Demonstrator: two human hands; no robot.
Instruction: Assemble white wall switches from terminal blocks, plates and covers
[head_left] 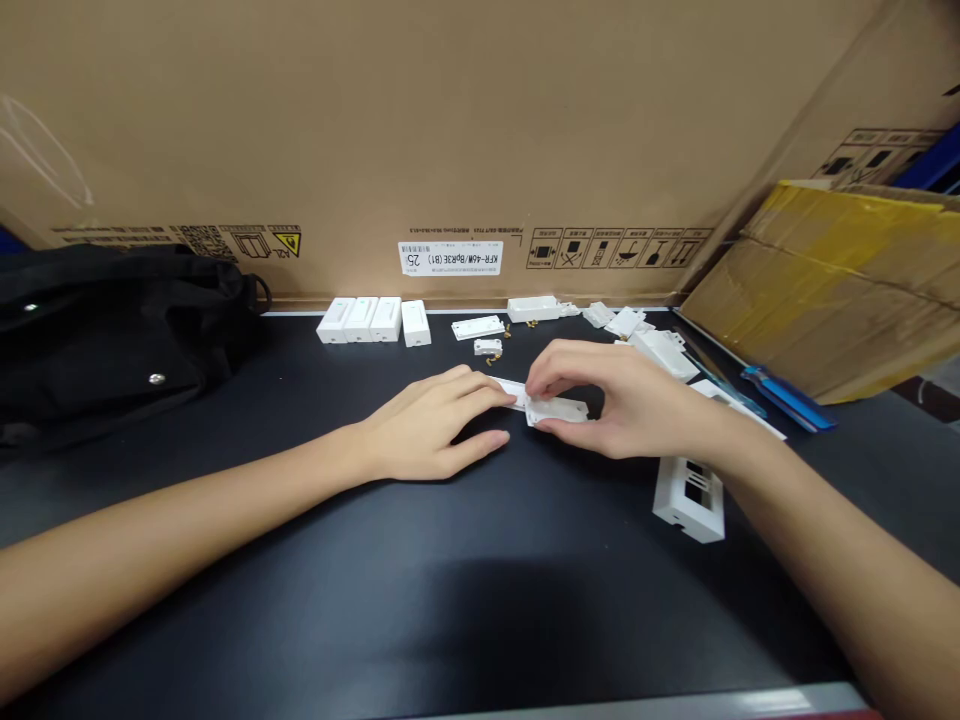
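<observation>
Through the head view, I see the right hand (634,400) pinching a white casing (559,410) over the black tabletop (360,590). The left hand (431,430) lies unclenched, fingertips seemingly touching the white strip (513,389) beside the casing, though fingers partly cover it.

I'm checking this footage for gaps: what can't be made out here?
All in the head view:
Strip at the left grip: partly covered by its fingers.
Held piece: partly hidden by the right grip.
Slotted case: far end hidden by the right wrist.
Bag: cut off by the left edge.
Brass bits: too small to count.
</observation>
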